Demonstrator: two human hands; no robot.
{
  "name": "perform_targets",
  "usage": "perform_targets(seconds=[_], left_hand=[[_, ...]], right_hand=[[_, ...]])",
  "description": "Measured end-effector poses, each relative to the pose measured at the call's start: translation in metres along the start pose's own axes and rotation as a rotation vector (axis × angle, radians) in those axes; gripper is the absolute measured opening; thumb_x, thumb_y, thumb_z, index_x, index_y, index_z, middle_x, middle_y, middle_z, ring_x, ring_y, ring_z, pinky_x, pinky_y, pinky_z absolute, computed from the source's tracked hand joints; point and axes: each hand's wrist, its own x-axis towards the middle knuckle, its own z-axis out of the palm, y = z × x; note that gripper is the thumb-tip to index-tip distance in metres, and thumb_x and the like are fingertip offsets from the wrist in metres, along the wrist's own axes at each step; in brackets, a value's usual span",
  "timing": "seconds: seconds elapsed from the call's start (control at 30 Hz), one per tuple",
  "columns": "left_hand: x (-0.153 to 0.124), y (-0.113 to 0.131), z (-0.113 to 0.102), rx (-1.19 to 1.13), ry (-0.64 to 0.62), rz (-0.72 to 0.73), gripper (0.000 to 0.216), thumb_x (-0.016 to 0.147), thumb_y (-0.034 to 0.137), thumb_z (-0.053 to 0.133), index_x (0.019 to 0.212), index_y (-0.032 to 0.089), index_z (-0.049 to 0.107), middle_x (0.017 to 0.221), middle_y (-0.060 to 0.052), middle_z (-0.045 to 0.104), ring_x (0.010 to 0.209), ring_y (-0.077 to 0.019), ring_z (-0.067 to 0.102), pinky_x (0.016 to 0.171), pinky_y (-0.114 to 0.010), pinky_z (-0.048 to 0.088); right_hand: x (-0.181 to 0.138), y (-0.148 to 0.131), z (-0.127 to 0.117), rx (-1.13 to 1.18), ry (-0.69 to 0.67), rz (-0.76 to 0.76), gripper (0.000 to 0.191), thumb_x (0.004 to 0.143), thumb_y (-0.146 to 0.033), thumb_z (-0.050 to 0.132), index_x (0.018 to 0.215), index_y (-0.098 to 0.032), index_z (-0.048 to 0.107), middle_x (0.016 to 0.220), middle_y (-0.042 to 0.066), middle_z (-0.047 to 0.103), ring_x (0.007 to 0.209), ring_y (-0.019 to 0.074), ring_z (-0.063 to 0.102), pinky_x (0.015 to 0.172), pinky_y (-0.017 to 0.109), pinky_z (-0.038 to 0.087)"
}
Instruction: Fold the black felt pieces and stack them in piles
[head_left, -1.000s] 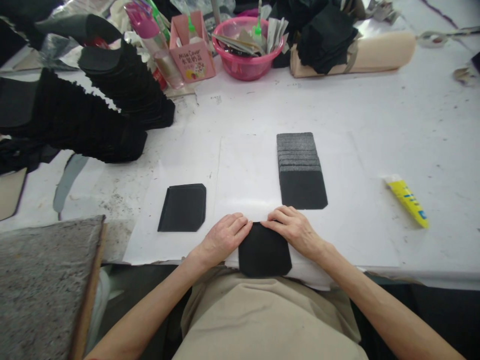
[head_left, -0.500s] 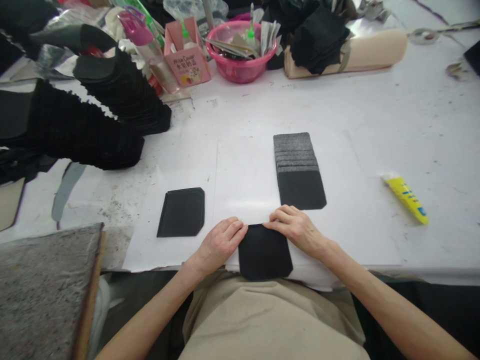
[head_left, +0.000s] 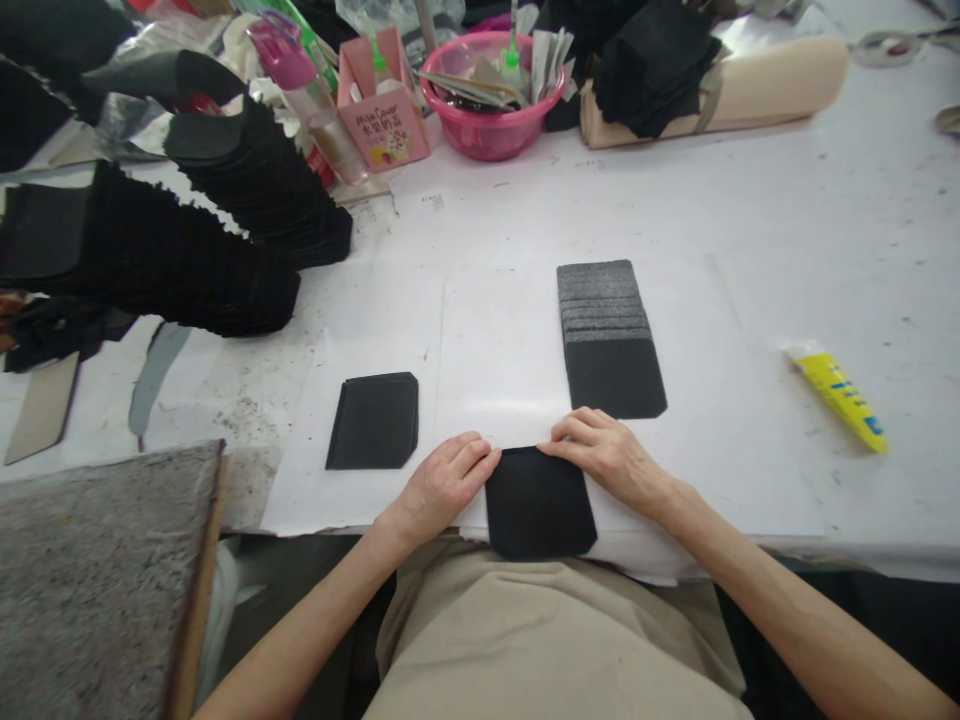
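Pressing with flat, unclasped fingers, left hand (head_left: pixel 444 480) and right hand (head_left: pixel 611 460) stay on the top corners of the black piece (head_left: pixel 538 505) at the table (head_left: pixel 750 200) edge, hardly moved, so the smoothing seems unfinished.

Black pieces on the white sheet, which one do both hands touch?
The black piece at the table's near edge; left hand and right hand press its top corners. The others lie untouched.
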Motion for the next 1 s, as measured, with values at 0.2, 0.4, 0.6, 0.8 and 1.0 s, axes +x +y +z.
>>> perform_targets(seconds=[0.2,0.4,0.6,0.8,1.0], left_hand=[[-0.003,-0.002,-0.003,0.020,0.009,0.024,0.024,0.095,0.006,0.050,0.116,0.006,0.059,0.110,-0.013,0.063,0.107,-0.0248,0.059,0.094,-0.041,0.057],[-0.012,-0.002,-0.006,0.017,-0.020,0.036,0.028,0.097,0.008,0.045,0.122,0.006,0.057,0.120,-0.015,0.063,0.115,-0.0261,0.057,0.098,-0.041,0.055],[-0.020,-0.004,-0.004,-0.011,-0.033,0.029,0.030,0.097,0.007,0.044,0.125,0.007,0.056,0.125,-0.015,0.061,0.122,-0.0263,0.054,0.102,-0.041,0.053],[-0.012,0.000,-0.009,-0.137,0.028,-0.158,0.018,0.097,0.008,0.047,0.108,0.011,0.061,0.116,-0.012,0.062,0.115,-0.0223,0.056,0.102,-0.040,0.052],[0.016,0.022,-0.003,0.053,-0.059,-0.070,0.031,0.096,0.010,0.049,0.128,0.009,0.053,0.114,-0.012,0.062,0.108,-0.0255,0.056,0.095,-0.041,0.051]], right_hand=[[-0.003,0.003,-0.004,-0.002,-0.030,-0.009,0.025,0.100,-0.018,0.047,0.115,-0.020,0.067,0.105,0.007,0.065,0.096,0.0197,0.055,0.082,0.035,0.048],[-0.007,0.006,-0.009,-0.009,-0.031,-0.016,0.026,0.101,-0.017,0.045,0.116,-0.020,0.066,0.107,0.008,0.065,0.097,0.0192,0.055,0.084,0.035,0.049],[-0.014,0.009,-0.014,-0.011,-0.038,0.008,0.028,0.101,-0.018,0.044,0.118,-0.020,0.066,0.109,0.008,0.064,0.100,0.0201,0.054,0.086,0.035,0.050],[-0.016,0.008,-0.012,-0.024,-0.041,0.022,0.028,0.101,-0.016,0.043,0.118,-0.019,0.066,0.109,0.008,0.063,0.099,0.0201,0.053,0.087,0.035,0.049],[-0.015,0.007,-0.010,-0.053,-0.020,0.016,0.027,0.101,-0.018,0.045,0.118,-0.020,0.065,0.108,0.008,0.063,0.098,0.0198,0.053,0.085,0.035,0.048]])
